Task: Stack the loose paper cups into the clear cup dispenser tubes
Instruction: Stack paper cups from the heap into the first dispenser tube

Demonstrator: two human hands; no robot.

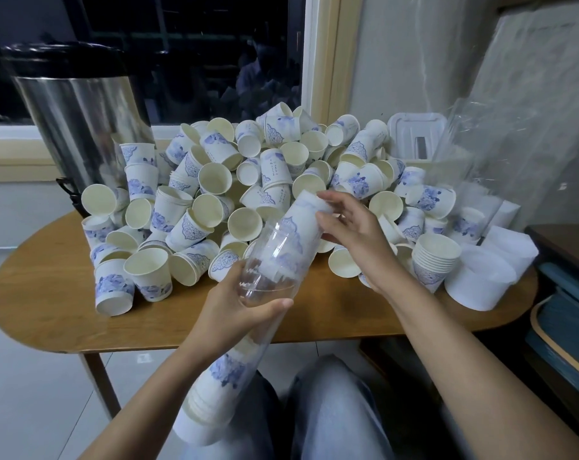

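Note:
A clear dispenser tube (264, 280) slants from my lap up toward the pile. My left hand (238, 310) grips it around the middle. White cups with blue flower print fill its lower end (215, 386). My right hand (351, 227) holds a short stack of cups (301, 220) at the tube's upper mouth, partly inside it. A big heap of loose paper cups (248, 180) covers the wooden table (49, 310) behind the tube.
A steel urn (82, 127) stands at the back left. A small nested stack of cups (434, 260) sits on the right beside white plastic wrappers (487, 280). Clear plastic sleeves (500, 144) lean against the wall. A dark cabinet (567, 327) is to the right.

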